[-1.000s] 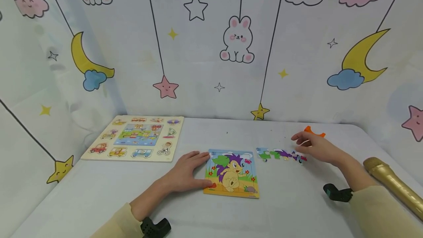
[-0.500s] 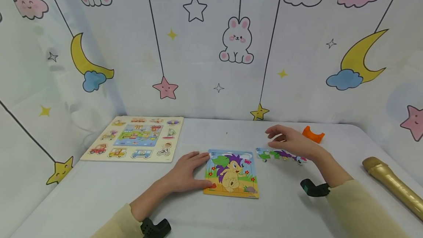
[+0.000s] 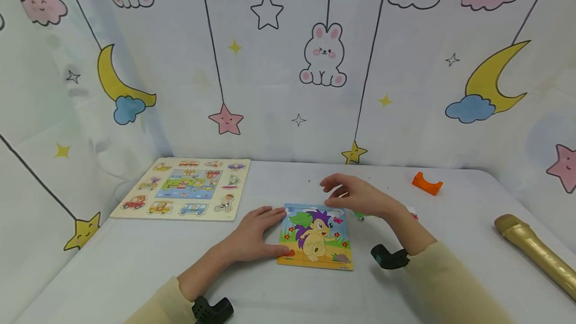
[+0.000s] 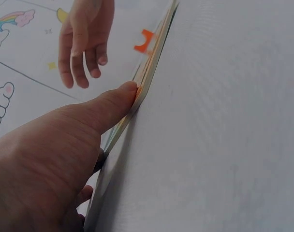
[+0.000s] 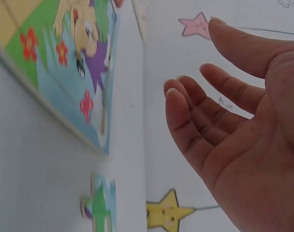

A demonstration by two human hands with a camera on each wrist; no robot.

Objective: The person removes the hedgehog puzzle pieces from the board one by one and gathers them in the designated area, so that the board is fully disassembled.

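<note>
A square puzzle board (image 3: 315, 244) with a purple-spined hedgehog picture lies flat on the white table. My left hand (image 3: 252, 238) rests at its left side, fingers stretched out, and the thumb (image 4: 113, 104) lies on the board's edge in the left wrist view. Over the board's top right corner hovers my right hand (image 3: 360, 196), its fingers loosely bent with nothing between them. A row of jigsaw pieces (image 3: 358, 216) lies right of the board, mostly hidden behind the right hand. One green and blue piece (image 5: 102, 205) shows near the board's corner in the right wrist view.
A larger vehicle picture board (image 3: 238, 199) lies at the back left. An orange curved piece (image 3: 426, 184) sits at the back right, and a gold microphone (image 3: 535, 251) lies along the right side. A printed cloth wall (image 3: 279, 84) stands behind the table.
My right hand has moved left from beside the orange piece, across the row of jigsaw pieces, to the board's top right corner. The left hand has stayed in place.
</note>
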